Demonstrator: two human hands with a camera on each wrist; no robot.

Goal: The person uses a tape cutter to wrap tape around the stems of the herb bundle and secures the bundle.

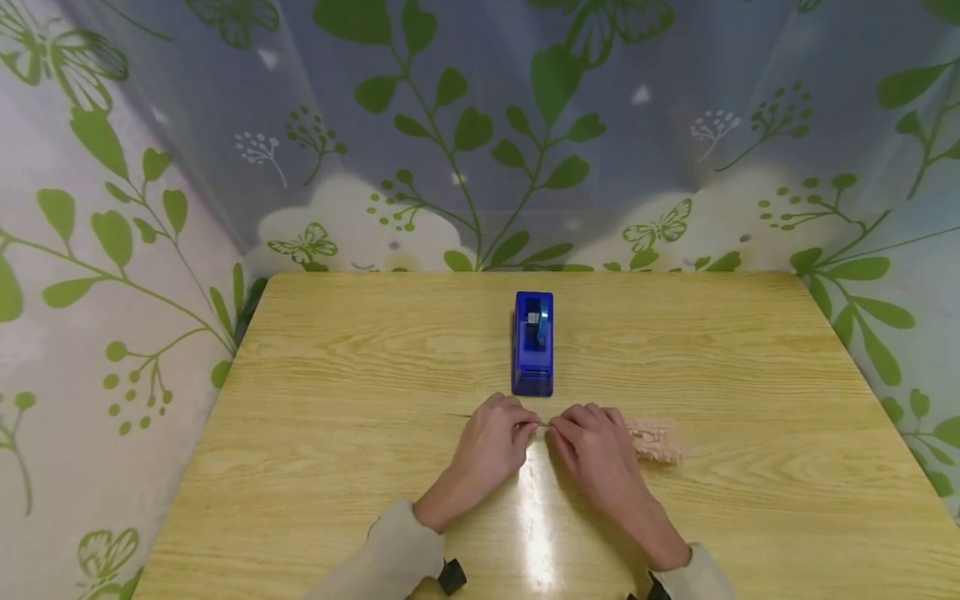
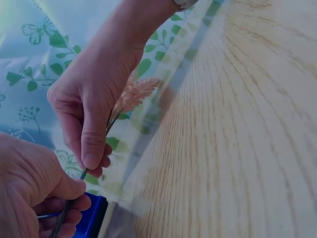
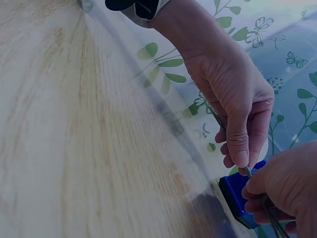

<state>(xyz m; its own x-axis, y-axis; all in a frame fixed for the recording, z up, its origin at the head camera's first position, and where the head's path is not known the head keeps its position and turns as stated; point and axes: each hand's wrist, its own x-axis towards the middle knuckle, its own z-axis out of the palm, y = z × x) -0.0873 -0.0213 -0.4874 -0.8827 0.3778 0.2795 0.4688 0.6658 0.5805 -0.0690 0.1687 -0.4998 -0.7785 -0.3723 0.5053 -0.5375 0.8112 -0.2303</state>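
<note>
The left hand (image 1: 491,442) and right hand (image 1: 600,446) are close together over the table (image 1: 315,483), in front of the blue tape dispenser (image 1: 533,383). Each pinches the thin dark stem (image 1: 459,415) between thumb and fingers, with a little bit showing between them. The stem pokes out past the left hand, and its fluffy pink flower head (image 1: 662,442) is beside the right hand. It should be very light. The stem seems stiff but bendy, the head soft and easy to squash, so hold the stem. One stem or more? Hard to tell.
</note>
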